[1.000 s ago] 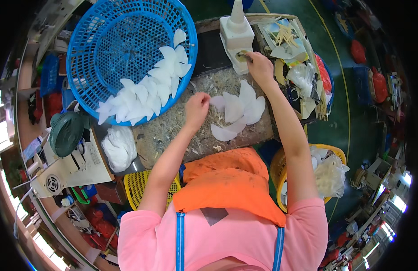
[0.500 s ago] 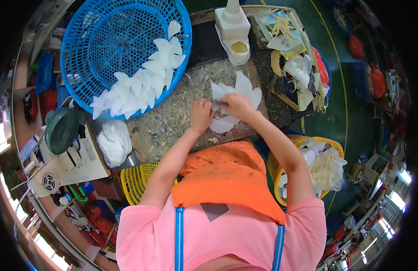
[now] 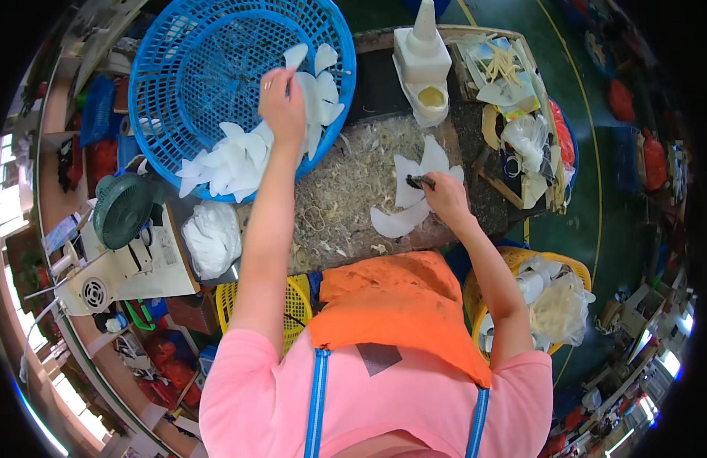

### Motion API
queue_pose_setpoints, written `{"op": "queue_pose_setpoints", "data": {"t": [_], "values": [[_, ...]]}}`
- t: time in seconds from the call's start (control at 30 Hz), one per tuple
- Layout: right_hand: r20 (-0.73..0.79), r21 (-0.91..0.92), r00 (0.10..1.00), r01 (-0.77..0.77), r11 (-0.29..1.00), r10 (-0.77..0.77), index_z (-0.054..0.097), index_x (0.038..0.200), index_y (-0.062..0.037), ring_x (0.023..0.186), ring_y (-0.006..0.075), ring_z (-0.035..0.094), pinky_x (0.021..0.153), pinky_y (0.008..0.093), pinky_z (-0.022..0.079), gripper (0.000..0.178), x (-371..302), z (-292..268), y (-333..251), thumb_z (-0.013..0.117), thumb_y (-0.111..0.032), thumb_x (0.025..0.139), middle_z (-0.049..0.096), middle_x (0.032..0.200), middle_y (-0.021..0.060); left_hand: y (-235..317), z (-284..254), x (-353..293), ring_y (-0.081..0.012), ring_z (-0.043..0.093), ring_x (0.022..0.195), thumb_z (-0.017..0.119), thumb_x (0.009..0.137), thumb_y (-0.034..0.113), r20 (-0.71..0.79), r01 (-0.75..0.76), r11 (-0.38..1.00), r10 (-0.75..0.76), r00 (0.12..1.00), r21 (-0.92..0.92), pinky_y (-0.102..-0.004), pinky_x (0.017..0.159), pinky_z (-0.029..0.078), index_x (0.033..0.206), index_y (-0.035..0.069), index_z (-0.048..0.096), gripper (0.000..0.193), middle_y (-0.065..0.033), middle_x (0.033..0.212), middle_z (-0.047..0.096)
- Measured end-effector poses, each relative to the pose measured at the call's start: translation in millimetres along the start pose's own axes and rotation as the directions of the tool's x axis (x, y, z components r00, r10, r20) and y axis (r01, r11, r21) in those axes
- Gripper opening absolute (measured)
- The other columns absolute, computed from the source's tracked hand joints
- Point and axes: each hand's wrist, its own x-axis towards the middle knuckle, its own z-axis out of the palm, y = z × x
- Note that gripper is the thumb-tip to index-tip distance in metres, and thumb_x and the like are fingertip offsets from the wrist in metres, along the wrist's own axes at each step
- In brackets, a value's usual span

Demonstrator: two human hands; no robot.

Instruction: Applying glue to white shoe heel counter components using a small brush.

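Note:
My left hand [image 3: 281, 107] reaches over the rim of the large blue basket [image 3: 344, 53], its fingers pinched at the lower edge of a thin white petal-shaped piece [image 3: 295, 56]. Overlapping white pieces [image 3: 235, 162] line the basket's near side. On the worn work board [image 3: 346, 179], my right hand [image 3: 447, 198] is closed round a small dark brush-like tool [image 3: 421, 182], its tip against one of several white pieces fanned out there. Another curved white piece [image 3: 399, 221] lies just below that hand.
A white bottle with a cone top [image 3: 422, 49] stands behind the board, beside an open cup [image 3: 431, 98]. Scraps and plastic fill the right corner. A green fan [image 3: 123, 211] and white plastic bag [image 3: 211, 240] sit left. Yellow baskets [image 3: 573, 263] stand below the board.
My left hand has moved from the board up and left to the basket, where another white piece now shows at its fingertips. My right hand has stayed at the fanned pieces. The view has shifted slightly.

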Motion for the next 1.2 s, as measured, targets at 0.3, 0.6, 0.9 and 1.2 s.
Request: {"op": "queue_pose_setpoints", "data": {"t": [0.3,0.6,0.9,1.2], "values": [[-0.113,0.007,0.936,0.338,0.941,-0.335,0.065,0.095,-0.0083,0.089,0.0291,0.058,0.074,0.0375,0.047,0.024,27,11,23,0.052,-0.003,0.076,0.060,0.092,0.0102,39,39,1,-0.0269,0.057,0.081,0.066,0.077,0.017,0.306,0.125,0.956,-0.039,0.951,-0.267,-0.0380,0.073,0.044,0.082,0.004,0.063,0.015,-0.0125,0.084,0.060],[0.349,-0.079,0.874,0.385,0.919,-0.336,0.064,0.100,-0.0084,0.086,0.0290,0.061,0.073,0.0389,0.049,0.024,-19,8,19,0.054,-0.011,0.078,0.063,0.089,0.0125,70,36,-150,-0.0314,0.052,0.098,0.070,0.068,0.013,0.866,0.036,0.999,0.008,0.500,-0.030,-0.0396,0.081,0.044,0.094,0.006,0.062,0.028,-0.0133,0.094,0.056],[-0.354,-0.072,0.923,0.132,0.989,-0.149,0.066,0.095,-0.0106,0.083,0.0326,0.060,0.072,0.0403,0.048,0.018,133,-42,33,0.059,-0.015,0.079,0.062,0.088,0.0111,98,-5,-123,-0.0324,0.057,0.085,0.062,0.071,0.005,0.751,0.370,0.926,-0.186,0.634,-0.082,-0.0395,0.068,0.047,0.087,0.005,0.058,0.017,-0.0130,0.091,0.058],[0.433,0.150,0.901,-0.028,0.988,-0.041,0.066,0.089,-0.0059,0.072,0.0301,0.064,0.067,0.0373,0.050,0.017,60,0,11,0.062,-0.014,0.074,0.065,0.073,0.0157,77,-12,-215,-0.0285,0.057,0.086,0.054,0.073,0.004,0.715,-0.116,0.972,0.229,0.661,-0.204,-0.0372,0.070,0.048,0.082,0.004,0.057,0.010,-0.0101,0.087,0.057]]}}
